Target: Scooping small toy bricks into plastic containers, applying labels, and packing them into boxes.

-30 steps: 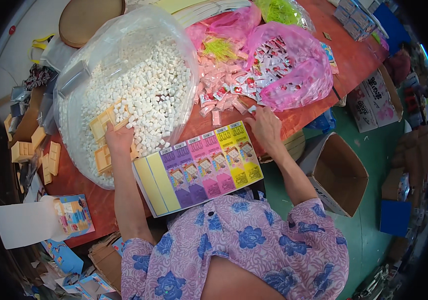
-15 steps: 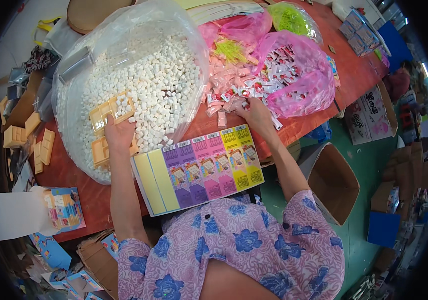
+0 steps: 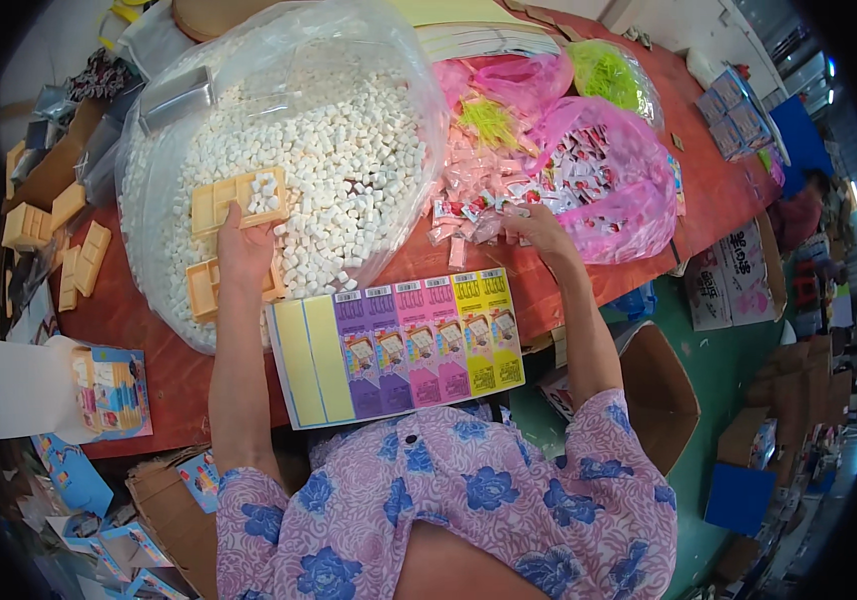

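My left hand [image 3: 245,250] reaches into a big clear bag of small white blocks [image 3: 349,150] and grips a tan plastic tray [image 3: 239,198] with a few white blocks in one compartment. A second tan tray [image 3: 204,290] lies under my wrist. My right hand [image 3: 537,228] rests on a heap of small pink-and-white wrapped packets [image 3: 474,215] beside a pink bag [image 3: 609,175]; whether it grips a packet is unclear. A colourful printed card sheet [image 3: 399,345] in yellow, purple and pink lies flat between my arms on the red table [image 3: 129,330].
Loose tan trays [image 3: 79,255] lie at the left. A green bag [image 3: 609,72] and blue boxes [image 3: 734,110] sit at the back right. An open cardboard box [image 3: 664,395] stands on the floor to the right, and a white carton with packaged cards [image 3: 109,395] at the left.
My left hand has lifted a tan tray up over the white blocks. My right hand has moved from the table edge to the heap of wrapped packets.
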The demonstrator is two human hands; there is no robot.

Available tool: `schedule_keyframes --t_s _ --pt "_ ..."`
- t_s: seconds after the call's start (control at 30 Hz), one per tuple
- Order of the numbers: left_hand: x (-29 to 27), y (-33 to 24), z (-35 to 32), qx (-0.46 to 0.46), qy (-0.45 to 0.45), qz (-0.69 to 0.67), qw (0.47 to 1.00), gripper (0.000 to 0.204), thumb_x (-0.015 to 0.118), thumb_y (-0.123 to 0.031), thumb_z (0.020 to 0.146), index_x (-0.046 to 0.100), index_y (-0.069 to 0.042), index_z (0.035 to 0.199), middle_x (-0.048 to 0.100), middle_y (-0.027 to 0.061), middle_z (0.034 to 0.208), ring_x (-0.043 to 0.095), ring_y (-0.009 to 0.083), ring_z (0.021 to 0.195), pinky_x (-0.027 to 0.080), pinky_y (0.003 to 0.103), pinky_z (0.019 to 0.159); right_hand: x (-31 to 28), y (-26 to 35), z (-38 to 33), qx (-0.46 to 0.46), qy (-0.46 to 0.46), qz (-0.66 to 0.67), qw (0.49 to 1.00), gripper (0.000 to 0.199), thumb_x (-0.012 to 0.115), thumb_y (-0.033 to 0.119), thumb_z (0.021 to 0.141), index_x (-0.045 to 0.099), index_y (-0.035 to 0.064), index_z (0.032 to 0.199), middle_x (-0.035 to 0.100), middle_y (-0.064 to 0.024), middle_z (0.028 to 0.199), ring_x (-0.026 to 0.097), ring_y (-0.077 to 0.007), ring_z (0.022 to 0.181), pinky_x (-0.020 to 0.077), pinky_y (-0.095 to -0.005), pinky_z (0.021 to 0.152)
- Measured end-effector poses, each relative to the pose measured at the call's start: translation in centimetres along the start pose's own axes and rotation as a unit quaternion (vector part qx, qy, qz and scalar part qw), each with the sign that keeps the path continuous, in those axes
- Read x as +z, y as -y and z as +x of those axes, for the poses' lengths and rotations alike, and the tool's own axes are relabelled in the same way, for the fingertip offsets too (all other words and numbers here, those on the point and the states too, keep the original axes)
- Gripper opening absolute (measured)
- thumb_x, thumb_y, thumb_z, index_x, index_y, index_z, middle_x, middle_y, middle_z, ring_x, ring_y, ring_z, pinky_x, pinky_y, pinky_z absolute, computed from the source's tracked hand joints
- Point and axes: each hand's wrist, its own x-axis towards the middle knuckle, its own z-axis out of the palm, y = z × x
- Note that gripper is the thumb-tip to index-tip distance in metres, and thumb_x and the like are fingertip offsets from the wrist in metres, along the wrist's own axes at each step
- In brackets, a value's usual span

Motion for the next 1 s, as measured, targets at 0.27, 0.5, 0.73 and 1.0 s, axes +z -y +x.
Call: schedule_keyframes --t_s 0.27,0.5,0.73,1.0 --pt "-0.4 -0.4 2.0 0.006 -0.025 -0.003 1.0 0.03 0.039 -0.015 0.086 0.037 -0.005 0.114 0.044 0.0117 0.114 0.044 0.0254 0.105 0.033 0.044 0.091 1.4 2.5 -2.3 -0.04 -0.073 -0.229 0.97 0.021 0.054 0.019 0.071 0.054 -0.0021 0.071 0.052 -0.0104 0.058 0.05 -0.0213 0.055 0.038 -0.0324 0.05" --pt "-0.4 -1.3 2.7 0.029 -0.082 0.045 0.995 0.025 0.045 -0.012 0.083 0.043 -0.005 0.107 0.05 0.0099 0.104 0.049 0.0229 0.098 0.041 0.04 0.084 3.8 1.0 -1.1 -0.125 -0.005 -0.45 0.884 0.02 0.051 0.02 0.071 0.058 0.0011 0.072 0.055 -0.0189 0.067 0.054 -0.033 0.067 0.043 -0.0419 0.062" --pt "-0.7 0.1 1.6 0.045 -0.011 0.06 0.997 0.025 0.051 -0.01 0.079 0.046 -0.006 0.104 0.052 0.007 0.096 0.054 0.0181 0.084 0.048 0.035 0.069 2.3 1.2 -1.3 -0.093 0.097 -0.444 0.886 0.015 0.05 0.013 0.064 0.056 0.0009 0.071 0.055 -0.0192 0.066 0.054 -0.0345 0.064 0.0423 -0.0421 0.057" --pt "-0.9 -0.4 0.0 0.01 0.075 0.054 0.996 0.035 0.045 -0.004 0.081 0.036 -0.004 0.115 0.048 0.0094 0.106 0.052 0.0218 0.093 0.048 0.037 0.072 3.1 7.2 -1.5 -0.197 -0.004 -0.422 0.885 0.014 0.054 0.011 0.065 0.047 -0.0017 0.064 0.049 -0.0176 0.057 0.05 -0.0309 0.053 0.0378 -0.0362 0.048"
